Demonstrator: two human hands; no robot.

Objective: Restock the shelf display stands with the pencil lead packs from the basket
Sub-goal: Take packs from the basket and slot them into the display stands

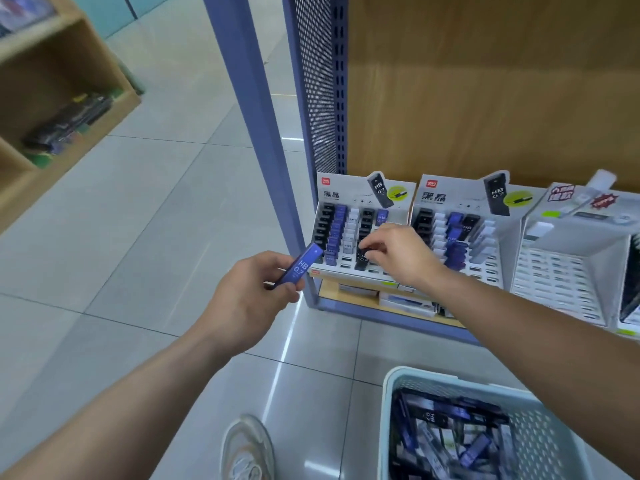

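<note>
My left hand (247, 291) grips a blue HB 0.7 lead pack (300, 265) just left of the shelf's blue post. My right hand (398, 252) pinches a black lead pack (362, 258) standing in a front slot of the left display stand (349, 199). That stand holds rows of black, blue and white packs. A second stand (450, 199) to its right is partly filled. The pale blue basket (398, 382) at the lower right holds several loose packs (450, 434).
A white slotted stand (554, 271) stands further right on the shelf. The wooden back panel (485, 81) and perforated blue side (318, 81) enclose the shelf. A wooden shelf unit (52, 98) stands at the far left. My shoe (247, 448) is on the tiled floor.
</note>
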